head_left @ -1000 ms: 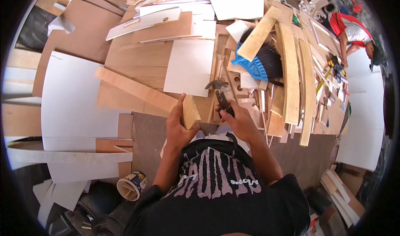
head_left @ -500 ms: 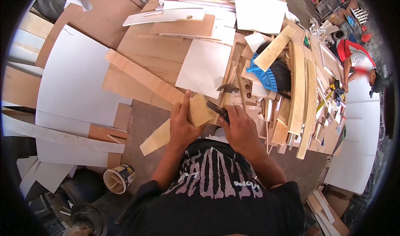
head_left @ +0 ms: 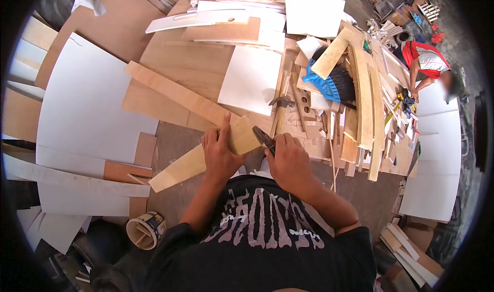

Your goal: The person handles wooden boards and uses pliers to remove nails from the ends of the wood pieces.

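Observation:
My left hand [head_left: 220, 154] is wrapped over a pale wooden board [head_left: 177, 169], thumb on the near side and index finger pointing forward. The board slants across my lap, its right end [head_left: 246, 136] beside my right hand. My right hand [head_left: 289, 160] is closed around dark pliers [head_left: 264, 137], whose head points at that end of the board. Whether the jaws touch the wood I cannot tell. Just beyond lies a hammer [head_left: 282, 102] with a dark metal head, near a white panel [head_left: 250, 81].
Long wooden strips [head_left: 366, 104] are piled on the right beside a blue broom [head_left: 323, 83] with black bristles. Large white panels [head_left: 85, 101] lean at left. A bucket [head_left: 146, 230] stands low left. Another person [head_left: 426, 60] bends over a white sheet at right.
The board has shifted, its left end now reaching farther left and flatter across. The pliers have come slightly left and turned. The other person's arms have moved.

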`<action>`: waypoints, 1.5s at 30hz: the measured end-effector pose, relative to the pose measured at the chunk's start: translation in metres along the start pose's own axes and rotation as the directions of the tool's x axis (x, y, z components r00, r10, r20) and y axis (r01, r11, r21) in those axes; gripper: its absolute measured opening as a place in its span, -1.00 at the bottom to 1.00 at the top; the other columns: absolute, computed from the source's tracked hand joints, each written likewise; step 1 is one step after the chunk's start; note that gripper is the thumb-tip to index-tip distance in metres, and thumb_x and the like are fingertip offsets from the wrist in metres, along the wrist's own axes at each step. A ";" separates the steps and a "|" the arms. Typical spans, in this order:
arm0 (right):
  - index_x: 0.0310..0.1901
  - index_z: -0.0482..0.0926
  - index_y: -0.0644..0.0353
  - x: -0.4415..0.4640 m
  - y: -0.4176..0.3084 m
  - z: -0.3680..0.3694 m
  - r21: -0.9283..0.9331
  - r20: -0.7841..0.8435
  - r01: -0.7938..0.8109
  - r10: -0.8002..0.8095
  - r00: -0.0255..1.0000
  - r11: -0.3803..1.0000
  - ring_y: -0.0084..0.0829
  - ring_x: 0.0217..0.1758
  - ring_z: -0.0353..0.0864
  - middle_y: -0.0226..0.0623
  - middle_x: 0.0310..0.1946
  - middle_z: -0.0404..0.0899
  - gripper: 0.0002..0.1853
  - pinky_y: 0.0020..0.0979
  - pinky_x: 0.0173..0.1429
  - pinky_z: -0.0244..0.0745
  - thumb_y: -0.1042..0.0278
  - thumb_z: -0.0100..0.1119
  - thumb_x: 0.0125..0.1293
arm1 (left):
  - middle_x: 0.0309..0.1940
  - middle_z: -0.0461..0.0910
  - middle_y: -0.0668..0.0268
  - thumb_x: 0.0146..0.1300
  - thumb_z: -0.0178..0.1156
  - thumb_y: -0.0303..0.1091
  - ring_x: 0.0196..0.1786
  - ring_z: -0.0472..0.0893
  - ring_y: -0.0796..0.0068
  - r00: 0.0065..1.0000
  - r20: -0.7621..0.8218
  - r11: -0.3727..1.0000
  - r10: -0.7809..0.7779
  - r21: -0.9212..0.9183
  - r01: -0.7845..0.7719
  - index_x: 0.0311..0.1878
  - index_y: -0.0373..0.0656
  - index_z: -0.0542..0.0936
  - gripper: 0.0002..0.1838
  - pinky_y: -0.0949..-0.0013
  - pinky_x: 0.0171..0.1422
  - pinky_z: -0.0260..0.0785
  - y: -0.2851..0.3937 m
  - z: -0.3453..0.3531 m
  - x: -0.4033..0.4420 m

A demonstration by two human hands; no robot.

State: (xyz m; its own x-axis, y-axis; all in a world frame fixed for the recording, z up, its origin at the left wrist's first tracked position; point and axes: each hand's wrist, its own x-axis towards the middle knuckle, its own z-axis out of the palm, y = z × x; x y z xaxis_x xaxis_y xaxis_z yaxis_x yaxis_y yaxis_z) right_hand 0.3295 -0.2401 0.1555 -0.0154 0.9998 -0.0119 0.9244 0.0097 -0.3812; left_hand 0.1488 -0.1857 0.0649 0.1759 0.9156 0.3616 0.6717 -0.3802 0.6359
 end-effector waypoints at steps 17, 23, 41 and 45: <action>-0.08 0.54 0.38 -0.019 0.027 0.009 0.498 0.310 0.036 -0.217 0.926 0.866 0.07 -0.18 0.67 0.14 -0.35 0.62 -0.53 -0.05 -0.09 0.50 -0.02 0.24 0.48 | -0.17 0.52 0.13 -0.21 0.55 -0.25 -0.07 0.50 0.05 0.987 -0.143 0.989 0.071 -0.116 -0.088 0.53 -0.27 0.35 0.11 0.08 0.19 0.28 -0.002 -0.004 -0.039; -0.12 0.49 0.21 -0.043 0.035 -0.023 0.762 0.544 -0.293 -0.327 0.772 0.577 -0.57 -0.49 0.40 -0.40 -0.49 0.43 -0.66 -0.45 -0.39 0.32 0.06 0.24 0.52 | -0.19 0.52 0.11 -0.13 0.51 -0.26 -0.08 0.50 0.05 0.981 -0.123 0.978 0.151 -0.122 -0.166 0.54 -0.22 0.35 0.05 0.07 0.14 0.30 0.028 -0.021 -0.054; -0.12 0.40 0.16 -0.163 0.065 -0.001 0.638 0.499 -0.761 -0.688 0.528 -0.121 -0.71 -0.49 0.19 -0.54 -0.43 0.23 -0.70 -0.62 -0.52 0.11 0.11 0.19 0.55 | -0.17 0.53 0.14 -0.09 0.46 -0.41 -0.18 0.56 0.24 0.982 -0.115 0.945 0.148 -0.276 -0.175 0.51 -0.30 0.36 -0.03 0.25 -0.02 0.45 0.103 -0.035 -0.150; -0.16 0.35 0.10 -0.174 0.068 0.011 0.467 0.377 -0.844 -0.805 0.458 -0.261 -0.71 -0.47 0.14 -0.56 -0.42 0.16 -0.69 -0.62 -0.52 0.05 0.05 0.11 0.58 | -0.13 0.56 0.14 -0.09 0.45 -0.41 -0.14 0.57 0.28 0.990 -0.084 0.932 0.117 -0.336 -0.139 0.50 -0.31 0.37 -0.04 0.28 0.02 0.45 0.104 -0.029 -0.159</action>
State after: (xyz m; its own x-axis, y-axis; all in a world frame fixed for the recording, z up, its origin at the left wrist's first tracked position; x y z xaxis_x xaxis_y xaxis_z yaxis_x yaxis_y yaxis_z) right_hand 0.3906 -0.4136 0.1218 -0.8950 0.4436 -0.0466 -0.4069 -0.8547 -0.3224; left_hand 0.1692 -0.3747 0.0932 0.1925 0.8503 0.4899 0.3597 -0.5256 0.7710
